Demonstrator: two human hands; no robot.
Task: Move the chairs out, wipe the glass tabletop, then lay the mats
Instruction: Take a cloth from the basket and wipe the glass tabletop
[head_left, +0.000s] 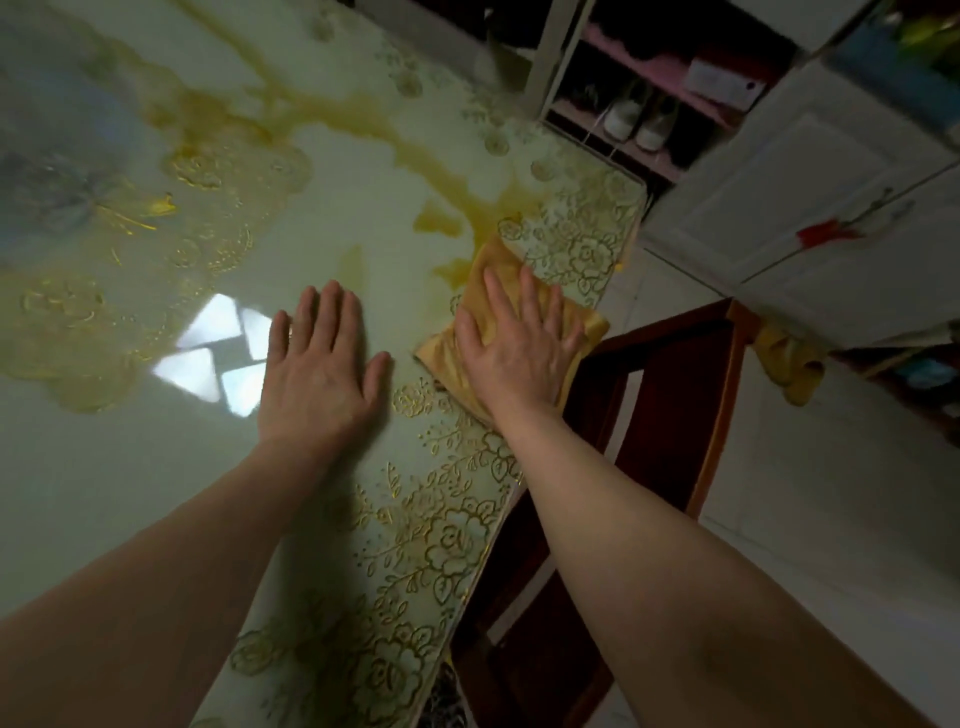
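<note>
While both bare hands lie flat on the glass tabletop (130, 493), the right hand (514, 348) presses a folded yellow cloth (587, 325) near the table's right edge, fingers straight and spread over it. Just to its left, the left hand (319, 369) rests palm down on bare glass, fingers straight, holding nothing. Yellow streaks (332, 111) run across the far glass, and gold flower patterns line the right edge. A dark wooden chair (670, 415) stands right of the table, partly under its edge.
</note>
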